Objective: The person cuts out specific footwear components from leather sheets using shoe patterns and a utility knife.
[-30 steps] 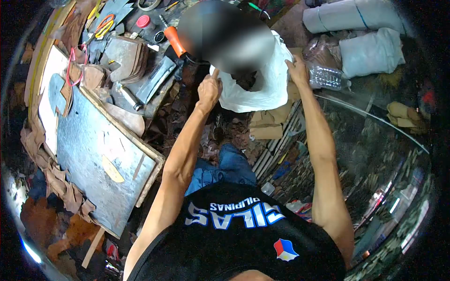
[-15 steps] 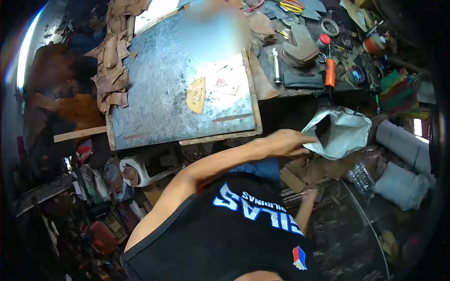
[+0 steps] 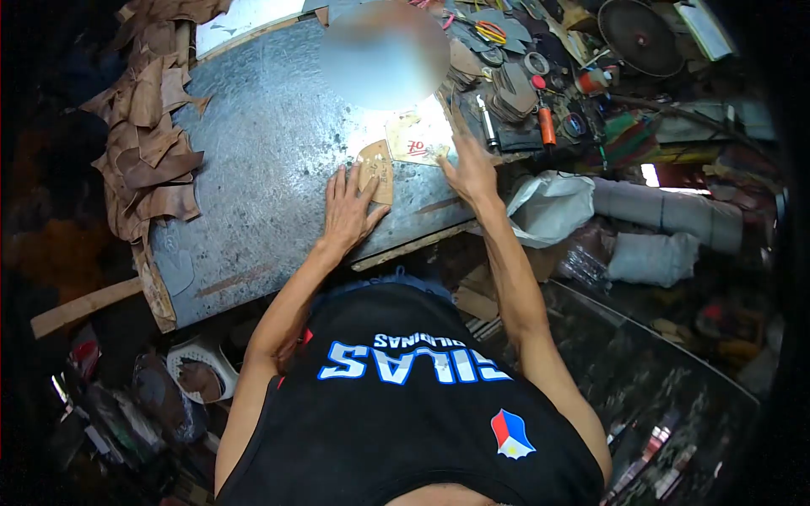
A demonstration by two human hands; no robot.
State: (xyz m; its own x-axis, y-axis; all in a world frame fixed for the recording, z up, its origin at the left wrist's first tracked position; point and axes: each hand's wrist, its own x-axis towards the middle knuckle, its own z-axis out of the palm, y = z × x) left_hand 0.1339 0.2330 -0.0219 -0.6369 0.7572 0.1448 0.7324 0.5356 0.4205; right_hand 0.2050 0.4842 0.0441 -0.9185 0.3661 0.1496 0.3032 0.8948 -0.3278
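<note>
My left hand (image 3: 344,211) lies flat on the grey metal-topped board (image 3: 253,160), its fingers spread. Its fingertips rest against a small tan marked pattern piece (image 3: 377,173). Over the board's right edge is my right hand (image 3: 472,171), with its thumb apart from its blurred fingers. The thumb is close to the corner of a pale pattern piece (image 3: 416,135) marked 70 in red. I can see nothing held in either hand.
Brown leather pieces (image 3: 139,169) hang over the board's left side. At the right are an orange-handled tool (image 3: 547,125), a black case (image 3: 517,139), stacked pieces (image 3: 513,93) and yellow-handled scissors (image 3: 490,32). A white sack (image 3: 553,207) stands below.
My left hand has moved from beside the white sack at the right back onto the board. My right hand has come up from low at the right to the board's edge. The view has shifted.
</note>
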